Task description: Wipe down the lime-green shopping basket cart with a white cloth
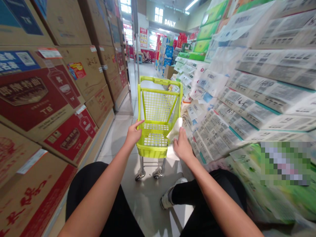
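A small lime-green shopping cart [158,126] with a lattice plastic basket stands upright on the floor in front of my knees. At its left side, my left hand [134,133] grips the frame, with the index finger pointing along the edge. A white cloth [174,140], possibly a paper wipe, lies under the fingers of my right hand [183,144], which presses it against the cart's right side. Part of the cart's right edge is hidden behind the cloth. No goods show inside the basket.
Stacked cardboard cartons [66,82] line the left side. Wrapped paper packs [237,108] are piled on the right, with a green pack [249,171] low by my knee. Metal legs with casters [140,176] carry the cart. A tiled aisle floor [146,69] runs onward.
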Demonstrator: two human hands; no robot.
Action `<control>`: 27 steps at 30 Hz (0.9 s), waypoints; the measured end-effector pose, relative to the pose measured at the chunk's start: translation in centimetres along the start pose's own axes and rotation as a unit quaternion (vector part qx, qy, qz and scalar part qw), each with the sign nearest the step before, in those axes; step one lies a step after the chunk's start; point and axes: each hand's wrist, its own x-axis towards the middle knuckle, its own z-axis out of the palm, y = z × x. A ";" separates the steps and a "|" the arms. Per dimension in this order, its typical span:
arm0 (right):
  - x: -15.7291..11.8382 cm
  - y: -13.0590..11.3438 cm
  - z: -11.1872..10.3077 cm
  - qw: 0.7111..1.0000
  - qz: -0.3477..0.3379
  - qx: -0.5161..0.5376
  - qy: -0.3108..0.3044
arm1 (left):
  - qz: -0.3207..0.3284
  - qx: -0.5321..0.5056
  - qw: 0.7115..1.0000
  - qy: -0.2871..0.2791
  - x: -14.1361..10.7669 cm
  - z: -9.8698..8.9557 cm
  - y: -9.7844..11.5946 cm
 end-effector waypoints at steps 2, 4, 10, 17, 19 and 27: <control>1.8 -0.1 -0.5 0.999 -0.019 -0.023 0.016 | 0.006 0.013 1.000 0.001 -0.2 -0.2 0.2; 2.9 -0.4 -1.3 0.997 -0.047 -0.042 0.044 | 0.010 0.021 1.000 0.015 -0.3 -0.1 0.4; -0.1 -2.2 -4.2 0.981 -0.172 -0.092 -0.016 | 0.002 0.015 0.998 0.057 0.1 0.3 0.1; -2.6 -2.6 -2.4 0.969 -0.224 -0.085 -0.055 | 0.002 0.000 0.998 0.065 0.4 1.0 -0.4; -2.2 -3.9 -0.8 0.966 -0.237 -0.084 -0.057 | 0.003 -0.001 0.998 0.065 0.3 1.4 -0.4; -1.3 -12.1 2.5 0.955 -0.282 -0.033 -0.085 | 0.003 0.027 0.998 0.060 0.1 1.1 -0.3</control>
